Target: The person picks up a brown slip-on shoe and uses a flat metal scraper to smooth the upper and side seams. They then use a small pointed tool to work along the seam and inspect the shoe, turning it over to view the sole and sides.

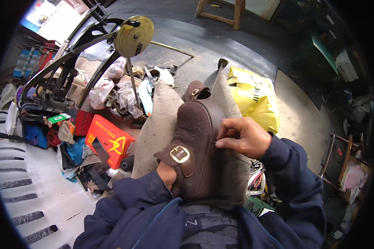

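A dark brown fuzzy shoe [195, 128] with a buckled strap lies over my lap, toe pointing away and its sole edge turned to the right. My left hand [167, 173] reaches inside the shoe and holds it; its fingers are hidden there. Beside the sole edge, my right hand [246, 137] is closed in a pinch, thumb against forefinger. A tiny pale tip shows at the thumb, too small to name. A gold-coloured buckle [180, 154] sits on the strap. Beyond the toe, a second brown shoe [196, 90] rests between my knees.
To the left stands a black hand-cranked machine with a yellowish wheel [134, 36]. Near its base are a red-orange box [109, 141] and heaped scraps and bags. A yellow bag [255, 97] stands by my right knee. A wooden stool [237, 16] is at the back.
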The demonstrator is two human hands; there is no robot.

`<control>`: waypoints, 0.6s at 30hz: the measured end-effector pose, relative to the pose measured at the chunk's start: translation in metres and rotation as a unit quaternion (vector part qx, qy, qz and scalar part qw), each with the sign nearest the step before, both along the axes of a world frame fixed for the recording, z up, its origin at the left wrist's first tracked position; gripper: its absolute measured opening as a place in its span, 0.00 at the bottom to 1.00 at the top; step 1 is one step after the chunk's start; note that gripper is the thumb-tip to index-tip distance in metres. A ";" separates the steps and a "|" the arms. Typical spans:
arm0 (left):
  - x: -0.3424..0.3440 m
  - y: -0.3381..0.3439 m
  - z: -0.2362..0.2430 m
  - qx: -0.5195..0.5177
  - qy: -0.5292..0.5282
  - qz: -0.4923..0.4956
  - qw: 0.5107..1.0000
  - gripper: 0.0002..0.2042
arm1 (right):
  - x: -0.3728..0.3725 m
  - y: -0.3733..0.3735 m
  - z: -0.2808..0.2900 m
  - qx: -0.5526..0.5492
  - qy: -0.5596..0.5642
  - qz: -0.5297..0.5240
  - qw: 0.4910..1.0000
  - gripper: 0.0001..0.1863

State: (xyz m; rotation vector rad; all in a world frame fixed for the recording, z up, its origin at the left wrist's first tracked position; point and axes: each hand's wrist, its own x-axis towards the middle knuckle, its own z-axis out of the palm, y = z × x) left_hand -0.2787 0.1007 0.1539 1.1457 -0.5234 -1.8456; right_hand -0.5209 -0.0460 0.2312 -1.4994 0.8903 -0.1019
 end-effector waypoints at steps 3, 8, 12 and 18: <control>0.018 0.001 -0.020 -0.104 -0.168 -0.100 0.975 0.10 | 0.004 -0.003 0.000 -0.083 -0.012 0.023 0.996 0.08; 0.035 0.006 -0.058 -0.125 -0.202 -0.126 0.963 0.12 | 0.010 0.001 -0.005 -0.131 -0.012 0.020 0.991 0.10; 0.034 0.012 -0.078 -0.061 -0.133 -0.062 0.987 0.10 | 0.013 0.007 -0.005 -0.166 -0.002 0.012 0.986 0.11; 0.027 -0.011 -0.062 -0.114 -0.124 -0.113 0.979 0.15 | 0.020 0.021 0.002 -0.305 0.029 0.018 0.952 0.13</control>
